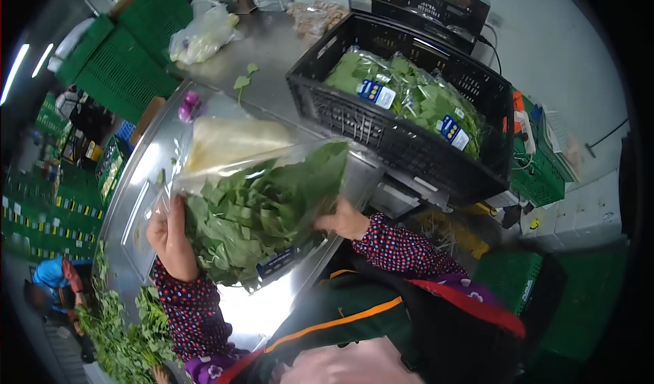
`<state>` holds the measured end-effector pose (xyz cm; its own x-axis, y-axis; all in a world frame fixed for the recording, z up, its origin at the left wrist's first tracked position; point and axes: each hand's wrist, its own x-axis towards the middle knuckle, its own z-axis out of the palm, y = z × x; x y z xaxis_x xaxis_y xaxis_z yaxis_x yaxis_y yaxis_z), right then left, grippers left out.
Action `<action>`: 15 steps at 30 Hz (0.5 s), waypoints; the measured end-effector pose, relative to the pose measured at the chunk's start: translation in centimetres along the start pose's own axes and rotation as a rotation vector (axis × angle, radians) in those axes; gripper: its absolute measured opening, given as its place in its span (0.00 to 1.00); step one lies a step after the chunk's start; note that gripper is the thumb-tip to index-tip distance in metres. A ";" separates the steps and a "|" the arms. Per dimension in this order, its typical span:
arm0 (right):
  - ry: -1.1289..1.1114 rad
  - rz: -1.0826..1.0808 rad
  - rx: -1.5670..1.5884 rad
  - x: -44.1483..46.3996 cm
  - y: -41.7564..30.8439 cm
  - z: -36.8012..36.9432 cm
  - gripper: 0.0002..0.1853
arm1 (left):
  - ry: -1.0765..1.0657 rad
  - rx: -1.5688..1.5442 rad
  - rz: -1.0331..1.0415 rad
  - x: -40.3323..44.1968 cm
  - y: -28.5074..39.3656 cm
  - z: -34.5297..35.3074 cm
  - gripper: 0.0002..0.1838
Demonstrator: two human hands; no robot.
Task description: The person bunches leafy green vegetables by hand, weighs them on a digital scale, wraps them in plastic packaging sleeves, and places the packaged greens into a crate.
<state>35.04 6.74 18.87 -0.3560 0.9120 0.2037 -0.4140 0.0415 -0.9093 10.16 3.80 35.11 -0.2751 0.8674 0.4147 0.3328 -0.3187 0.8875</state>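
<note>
A clear plastic bag of leafy greens (248,224) is held up in front of me over the metal table, with a dark blue label near its lower edge. My left hand (176,242) grips the bag's left side, thumb on the near face. At its right side, my right hand (346,222) is closed on the plastic, fingertips partly hidden behind the bag. Just beyond the bag lies a pile of flat clear bags (235,139), next to a purple bundle (189,106) on the metal table (262,50).
A black crate (381,126) holding labelled bags of greens (415,98) stands at the right. Loose greens (129,323) lie at lower left, near a person in blue (51,285); another person's hand (162,374) shows there. Green crates (126,57) are stacked at upper left.
</note>
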 end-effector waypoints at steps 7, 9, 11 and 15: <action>0.580 -0.633 -0.373 6.9 -25.1 -11.1 0.14 | -0.094 -0.455 0.503 7.9 7.5 15.6 0.21; 0.705 -0.682 -0.244 9.9 -29.7 -17.2 0.16 | -0.158 -0.324 0.503 7.8 5.2 17.7 0.24; 0.711 -0.537 -0.174 12.2 -31.2 -23.0 0.15 | -0.360 -0.105 0.398 6.7 2.7 18.8 0.19; 0.802 -0.266 0.007 17.2 -23.3 -31.9 0.18 | -0.674 -0.111 0.696 3.2 3.6 21.5 0.14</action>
<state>65.27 34.44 32.01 0.4552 0.8859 0.0890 -0.4062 0.2956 -0.8646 29.88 13.66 35.28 0.5364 0.4969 0.6822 0.1291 -0.8471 0.5155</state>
